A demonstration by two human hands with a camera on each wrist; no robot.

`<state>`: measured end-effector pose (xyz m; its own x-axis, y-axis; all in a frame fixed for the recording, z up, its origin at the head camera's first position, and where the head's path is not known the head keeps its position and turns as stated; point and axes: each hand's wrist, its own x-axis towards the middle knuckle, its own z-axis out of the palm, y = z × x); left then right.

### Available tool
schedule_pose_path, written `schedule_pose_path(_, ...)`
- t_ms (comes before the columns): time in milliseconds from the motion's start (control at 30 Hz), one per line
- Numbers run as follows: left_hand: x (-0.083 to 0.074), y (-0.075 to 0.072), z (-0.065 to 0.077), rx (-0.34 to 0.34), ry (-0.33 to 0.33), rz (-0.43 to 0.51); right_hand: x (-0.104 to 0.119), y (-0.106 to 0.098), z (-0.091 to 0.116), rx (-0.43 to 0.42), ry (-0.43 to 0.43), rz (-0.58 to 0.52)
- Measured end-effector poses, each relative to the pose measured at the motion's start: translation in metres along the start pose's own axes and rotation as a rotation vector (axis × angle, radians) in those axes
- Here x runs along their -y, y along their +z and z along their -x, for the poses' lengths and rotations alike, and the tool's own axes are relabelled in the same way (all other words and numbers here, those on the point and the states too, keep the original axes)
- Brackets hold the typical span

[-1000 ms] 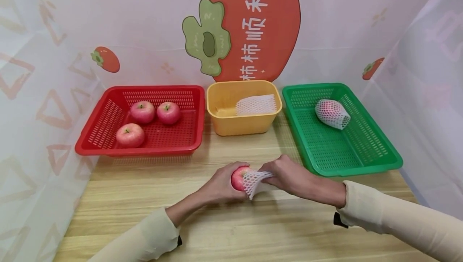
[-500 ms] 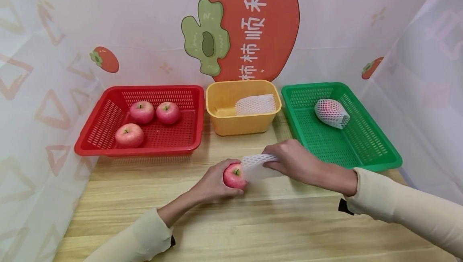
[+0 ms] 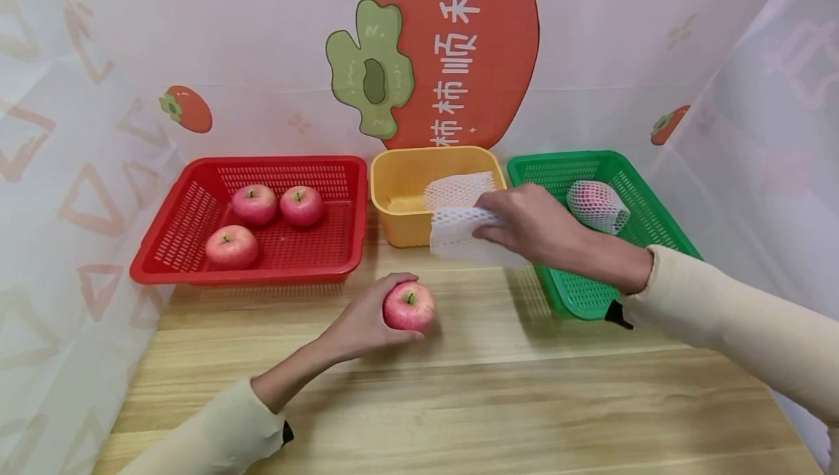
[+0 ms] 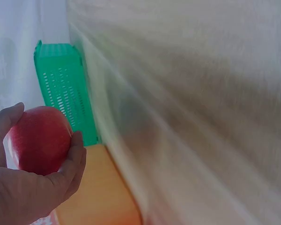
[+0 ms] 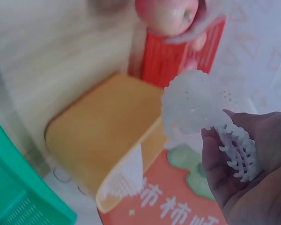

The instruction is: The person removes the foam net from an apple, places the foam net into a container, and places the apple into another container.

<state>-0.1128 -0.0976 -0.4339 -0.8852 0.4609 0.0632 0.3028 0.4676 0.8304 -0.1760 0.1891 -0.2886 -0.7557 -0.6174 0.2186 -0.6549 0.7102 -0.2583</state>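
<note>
In the head view my left hand (image 3: 367,320) grips a red apple (image 3: 409,307) over the wooden table, thumb and fingers curled round its sides. The left wrist view shows the same apple (image 4: 41,140) bare, with no net on it. My right hand (image 3: 534,226) pinches a white foam fruit net (image 3: 459,233), held up in front of the yellow bin. From the right wrist, the net (image 5: 192,101) hangs from between thumb and fingers, its near end bunched in the grip. Apple and net are apart.
A red basket (image 3: 247,275) with three apples stands at the back left. Another foam net (image 3: 459,189) lies in the yellow bin (image 3: 409,230) at the centre back. In the green basket (image 3: 566,293) on the right lies a netted apple (image 3: 593,202).
The net has come away from the apple. My right hand has lifted it up and back toward the yellow bin, while my left hand has drawn the apple slightly left.
</note>
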Motion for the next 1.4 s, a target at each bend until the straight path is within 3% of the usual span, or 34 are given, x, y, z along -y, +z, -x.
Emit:
schedule_pose_path(367,-0.021,-0.046,-0.001,-0.111,0.015,-0.085,-0.025,-0.021,-0.047,0.0,0.095,0.012)
schedule_pose_path(633,-0.026,-0.083,-0.004,-0.166,-0.023,-0.131,-0.047,-0.023,-0.082,0.023,0.133,0.003)
schedule_pose_path(833,-0.017,-0.108,-0.008,-0.215,-0.102,-0.154,-0.057,-0.011,-0.1,0.101,0.226,-0.017)
schedule_pose_path(1100,-0.002,-0.133,-0.01,-0.213,-0.3,-0.16,-0.069,0.013,-0.114,0.163,0.273,-0.063)
schedule_pose_path(1400,0.013,-0.15,-0.018,-0.256,-0.307,-0.159,-0.083,0.026,-0.121,0.205,0.311,-0.068)
